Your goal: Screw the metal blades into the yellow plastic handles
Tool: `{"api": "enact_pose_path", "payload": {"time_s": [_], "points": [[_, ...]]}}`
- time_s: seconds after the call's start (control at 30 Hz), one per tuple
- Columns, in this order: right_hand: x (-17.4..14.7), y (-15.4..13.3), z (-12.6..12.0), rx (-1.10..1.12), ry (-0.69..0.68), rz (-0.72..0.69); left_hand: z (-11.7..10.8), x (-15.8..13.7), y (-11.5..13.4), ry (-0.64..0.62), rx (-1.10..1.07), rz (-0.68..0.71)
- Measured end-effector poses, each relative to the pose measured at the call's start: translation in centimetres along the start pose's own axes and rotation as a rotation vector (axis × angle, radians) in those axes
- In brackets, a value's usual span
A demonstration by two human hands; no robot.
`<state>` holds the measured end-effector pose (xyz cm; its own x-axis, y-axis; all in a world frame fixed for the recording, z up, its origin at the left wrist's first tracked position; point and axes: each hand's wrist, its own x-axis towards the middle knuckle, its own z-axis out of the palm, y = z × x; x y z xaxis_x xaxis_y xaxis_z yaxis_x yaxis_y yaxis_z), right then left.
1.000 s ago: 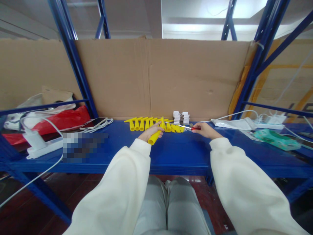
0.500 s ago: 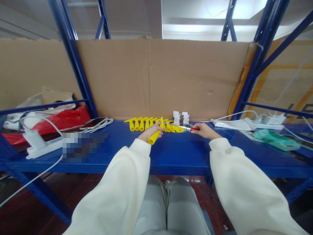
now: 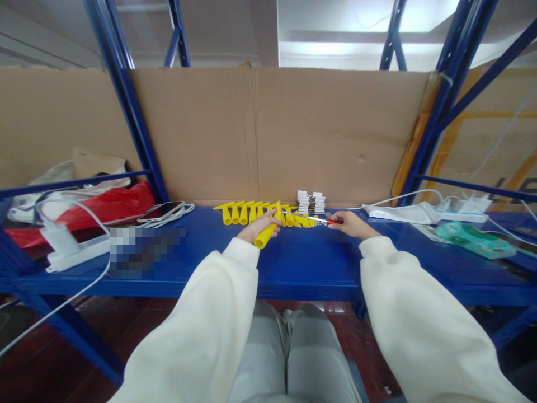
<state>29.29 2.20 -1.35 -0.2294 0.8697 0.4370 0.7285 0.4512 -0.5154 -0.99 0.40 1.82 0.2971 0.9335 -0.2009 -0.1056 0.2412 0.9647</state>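
Note:
My left hand (image 3: 263, 226) is closed around a yellow plastic piece with a hollow round handle (image 3: 263, 239), its open end toward me. Between my right hand's (image 3: 349, 224) fingers is the red handle of a screwdriver (image 3: 334, 221). Its long metal shaft points left and reaches the upper end of the yellow piece; whether the tip touches a screw is too small to tell. Behind my hands, several similar yellow pieces (image 3: 235, 214) lie in a row. Small bits, too tiny to name, lie near the screwdriver shaft. Two stacks of small white pieces (image 3: 317, 201) stand behind it.
A cardboard sheet (image 3: 319, 129) closes the back of the blue shelf (image 3: 306, 263). To the left are a power strip (image 3: 84, 252), a red bag (image 3: 113, 204) and a coiled white cable (image 3: 180, 210). Rightward lie a white packet (image 3: 403, 213) and a green pack (image 3: 474, 239).
Both hands keep nearly the same place and hold. The screwdriver and the yellow piece show no clear movement.

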Motion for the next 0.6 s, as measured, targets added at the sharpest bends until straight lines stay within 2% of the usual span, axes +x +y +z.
{"api": "enact_pose_path", "payload": {"time_s": [0.4, 0.6], "points": [[-0.32, -0.58, -0.36, 0.022, -0.038, 0.046, 0.16, -0.23, 0.16, 0.029, 0.013, 0.018], [-0.64, -0.87, -0.73, 0.02, -0.126, 0.061, 0.2, -0.08, 0.07, 0.052, 0.026, 0.034]]}}
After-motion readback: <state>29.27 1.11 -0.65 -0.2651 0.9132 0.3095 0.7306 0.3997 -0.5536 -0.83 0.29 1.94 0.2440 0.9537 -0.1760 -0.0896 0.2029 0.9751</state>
